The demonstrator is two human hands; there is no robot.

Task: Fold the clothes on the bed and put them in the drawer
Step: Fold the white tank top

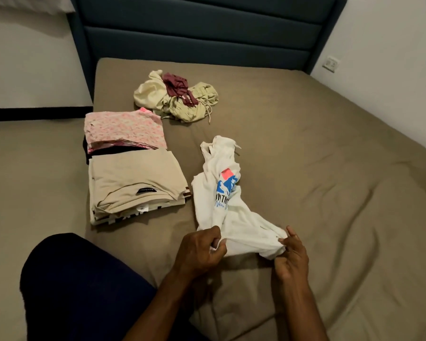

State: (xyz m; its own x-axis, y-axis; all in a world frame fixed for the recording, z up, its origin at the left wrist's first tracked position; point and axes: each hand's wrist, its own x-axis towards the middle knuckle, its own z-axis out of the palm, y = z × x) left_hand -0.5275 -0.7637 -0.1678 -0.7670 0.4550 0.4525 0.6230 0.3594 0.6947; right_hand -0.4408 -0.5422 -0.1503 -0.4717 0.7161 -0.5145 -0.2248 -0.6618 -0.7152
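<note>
The blue lettering on the white shirt [228, 193] is swallowed by folds and cannot be read. The small label on the beige stack [133, 185] is too small to read. Both forearms are cut off by the lower edge.

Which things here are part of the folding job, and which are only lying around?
Part of the job:
- white T-shirt, gripped by left hand and right hand
- folded beige stack
- folded pink stack
- unfolded heap
- bed

Just there:
- headboard
- wall socket
</note>
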